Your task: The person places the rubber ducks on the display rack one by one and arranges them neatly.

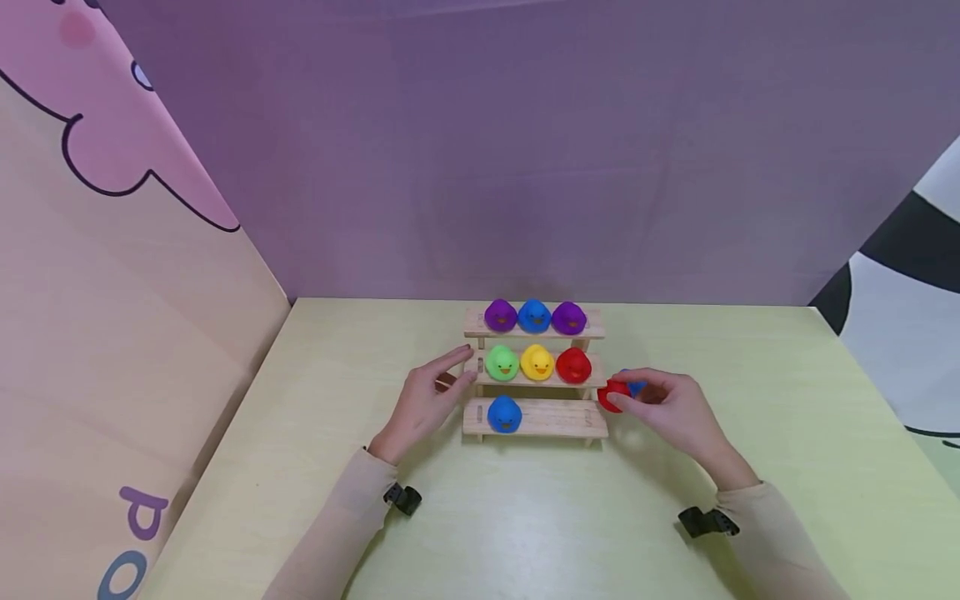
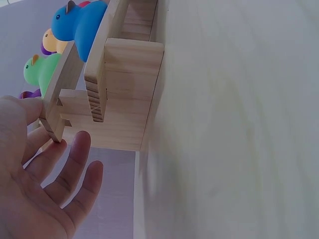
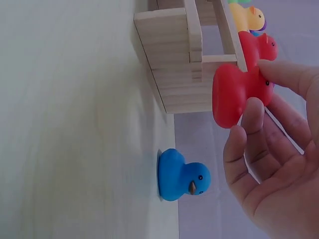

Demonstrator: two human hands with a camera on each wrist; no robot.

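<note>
A three-tier wooden stand [image 1: 558,417] carries small rubber ducks. At its left end my left hand [image 1: 431,408] pinches the middle step between thumb and index finger, the other fingers loosely bent below, as the left wrist view shows. My right hand [image 1: 675,412] holds a red rubber duck [image 3: 232,94] off the stand's right end, thumb and fingertips around its head. On the bottom step sits one blue duck [image 1: 505,415], toward the left. The middle step bears a green duck [image 1: 502,363], a yellow duck [image 1: 537,363] and another red duck [image 1: 573,366].
Two purple ducks [image 1: 500,316] flank a blue duck [image 1: 534,317] on the top step. Another blue duck [image 3: 182,177] stands on the table to the right of the stand, partly behind my right hand in the head view. A purple backdrop [image 1: 525,167] rises behind the table.
</note>
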